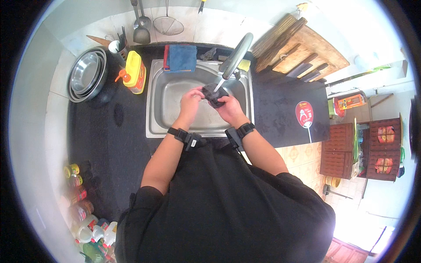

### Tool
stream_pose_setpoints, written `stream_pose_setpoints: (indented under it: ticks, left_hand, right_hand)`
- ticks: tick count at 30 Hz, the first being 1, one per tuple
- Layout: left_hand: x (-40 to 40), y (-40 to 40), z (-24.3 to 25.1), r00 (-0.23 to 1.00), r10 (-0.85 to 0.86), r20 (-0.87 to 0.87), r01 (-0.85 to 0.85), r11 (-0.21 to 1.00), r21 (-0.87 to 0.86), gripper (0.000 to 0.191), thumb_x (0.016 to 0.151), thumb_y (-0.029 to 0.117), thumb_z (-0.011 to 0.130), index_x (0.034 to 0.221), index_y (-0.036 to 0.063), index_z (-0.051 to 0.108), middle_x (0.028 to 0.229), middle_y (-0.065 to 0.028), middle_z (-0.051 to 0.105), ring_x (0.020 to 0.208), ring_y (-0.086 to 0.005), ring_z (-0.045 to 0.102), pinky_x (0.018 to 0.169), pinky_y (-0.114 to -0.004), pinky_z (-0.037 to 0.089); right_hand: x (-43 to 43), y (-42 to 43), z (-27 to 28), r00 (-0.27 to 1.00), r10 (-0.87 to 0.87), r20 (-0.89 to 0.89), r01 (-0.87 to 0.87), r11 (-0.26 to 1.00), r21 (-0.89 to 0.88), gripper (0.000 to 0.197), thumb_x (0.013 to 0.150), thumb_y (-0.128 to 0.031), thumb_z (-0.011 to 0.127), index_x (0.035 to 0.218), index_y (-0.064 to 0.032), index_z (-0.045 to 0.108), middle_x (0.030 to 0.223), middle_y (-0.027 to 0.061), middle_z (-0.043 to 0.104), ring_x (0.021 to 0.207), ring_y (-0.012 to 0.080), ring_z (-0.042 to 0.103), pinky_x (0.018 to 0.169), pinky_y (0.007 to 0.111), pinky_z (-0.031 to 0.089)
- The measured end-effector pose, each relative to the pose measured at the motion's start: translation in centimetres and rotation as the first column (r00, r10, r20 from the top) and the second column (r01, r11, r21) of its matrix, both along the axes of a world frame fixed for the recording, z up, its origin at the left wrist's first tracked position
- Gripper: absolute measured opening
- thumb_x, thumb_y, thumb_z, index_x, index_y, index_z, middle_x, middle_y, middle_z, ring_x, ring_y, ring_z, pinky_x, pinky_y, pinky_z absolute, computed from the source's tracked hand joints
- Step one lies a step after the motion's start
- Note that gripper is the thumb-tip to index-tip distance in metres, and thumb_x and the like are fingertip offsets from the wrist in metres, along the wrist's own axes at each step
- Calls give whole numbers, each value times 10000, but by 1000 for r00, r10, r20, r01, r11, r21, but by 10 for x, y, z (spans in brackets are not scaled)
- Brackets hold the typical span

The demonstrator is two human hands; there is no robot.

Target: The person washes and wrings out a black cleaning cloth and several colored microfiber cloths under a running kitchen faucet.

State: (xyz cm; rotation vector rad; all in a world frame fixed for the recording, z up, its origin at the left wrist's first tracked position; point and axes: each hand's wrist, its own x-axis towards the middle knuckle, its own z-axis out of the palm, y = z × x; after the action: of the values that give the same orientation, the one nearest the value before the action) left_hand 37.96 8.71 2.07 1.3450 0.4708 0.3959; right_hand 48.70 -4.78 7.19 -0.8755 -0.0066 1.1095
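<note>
Water runs from the curved metal faucet [237, 54] onto a dark, wet, crumpled piece, possibly a cloth [214, 95], above the stainless steel sink [200, 126]. My right hand [229, 107] grips its lower right side, thumb on top. At its upper left edge are the bent fingers of my left hand [192, 98]; whether they pinch it cannot be told. Folded blue cloths [182, 58] lie over the sink's back left rim. Behind the sink are a dark grey crumpled item [208, 54] and a yellow sponge [244, 64], right of the faucet's base.
Left of the sink stand a yellow pump bottle [134, 72], nested metal bowls [86, 74] and a utensil holder [121, 52]. Cutting boards and a knife rack [296, 59] lean at back right. A red hand fan [304, 114] lies on the right counter. Jars [77, 194] line the left wall.
</note>
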Motion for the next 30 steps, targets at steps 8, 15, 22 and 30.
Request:
stream_pose_setpoints:
  ticks: [8,15,22,30]
  left_hand:
    - [17,-30,36,995,-98,-36,21,520,-854,243,879,259,591,1068,107,596,1044,-60,621,987,-178,571,864,-415,456]
    - [38,-33,12,992,21,-127,-116,570,-813,230,872,85,554,1041,-69,573,1028,-163,632,961,-266,626,881,-381,516]
    - [26,-27,7,997,-26,-77,-48,587,-808,283,874,48,521,1101,-121,531,1104,-214,606,996,-298,624,914,-384,516]
    - [14,-15,59,961,-195,-198,-28,638,-769,329,908,109,471,1161,-98,503,1114,-194,611,986,-299,630,863,-343,541]
  right_hand:
    - [-8,2,2,996,-37,87,46,993,-107,382,845,4,498,1224,50,486,1162,132,574,1066,238,548,933,351,433]
    - [20,-22,0,790,238,565,11,916,-401,357,826,-116,647,1134,47,572,1045,92,637,917,159,586,832,297,451]
    - [94,-28,-43,807,78,586,339,752,-566,426,816,-136,621,1196,32,524,913,67,624,750,128,564,679,262,437]
    - [145,-2,-58,927,86,366,109,869,-482,78,828,-103,559,813,-29,578,805,25,530,692,145,502,650,287,424]
